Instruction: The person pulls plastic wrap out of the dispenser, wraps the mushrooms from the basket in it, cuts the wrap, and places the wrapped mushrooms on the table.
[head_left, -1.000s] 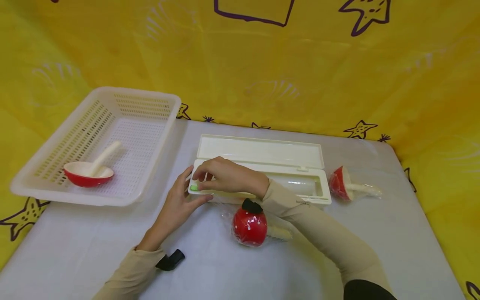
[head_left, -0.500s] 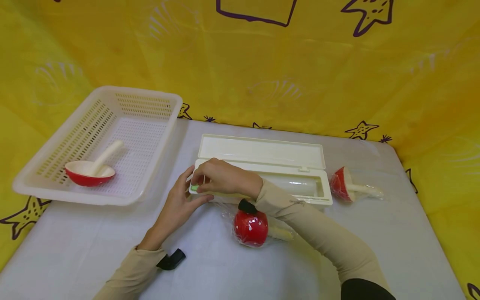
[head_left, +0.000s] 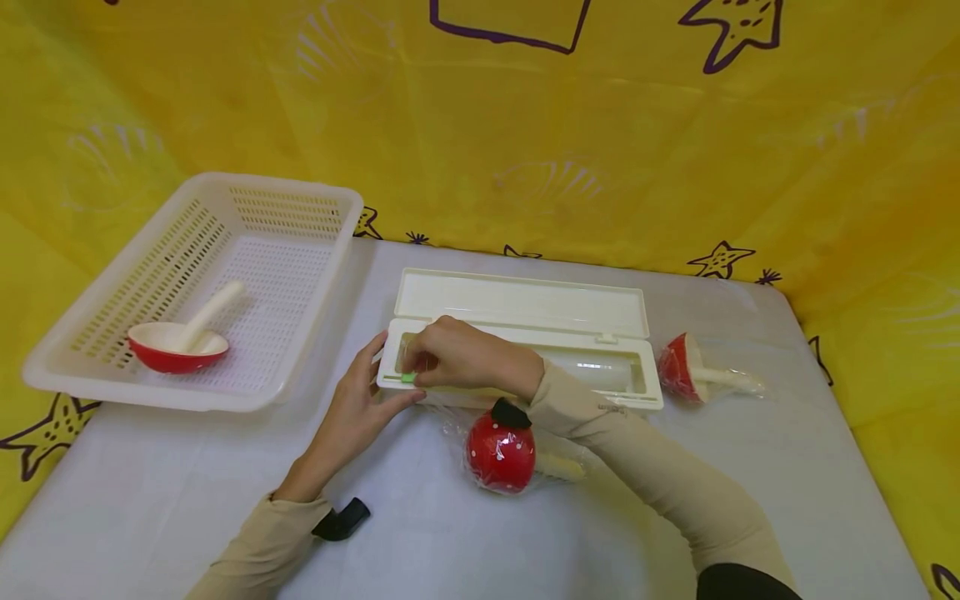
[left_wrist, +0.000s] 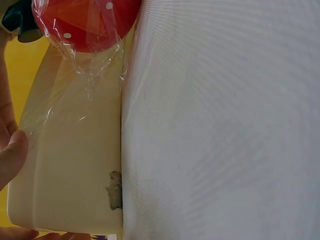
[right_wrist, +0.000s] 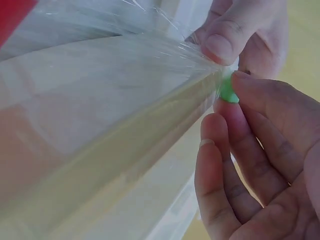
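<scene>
A long white cling film dispenser (head_left: 645,392) lies on the table, its lid (head_left: 521,300) tipped back and a clear film roll (head_left: 600,367) inside. My left hand (head_left: 358,408) grips its left end, thumb at the front edge. With thumb and forefinger my right hand (head_left: 472,357) pinches the green cutter slider (right_wrist: 228,93) on the front rail, near the left end. Film (right_wrist: 150,55) stretches over the rail in the right wrist view. In front of the dispenser lies a red, white-dotted ladle (head_left: 498,454), wrapped in film, its pale handle pointing right.
At the left stands a white plastic basket (head_left: 281,392) holding a red and white ladle (head_left: 180,360). Another film-wrapped ladle (head_left: 678,367) lies right of the dispenser. A yellow patterned cloth (head_left: 480,125) hangs behind the white-covered table (head_left: 420,542).
My right hand has slid the green slider a short way right along the rail, away from the left end. The left hand has stayed at the dispenser's end.
</scene>
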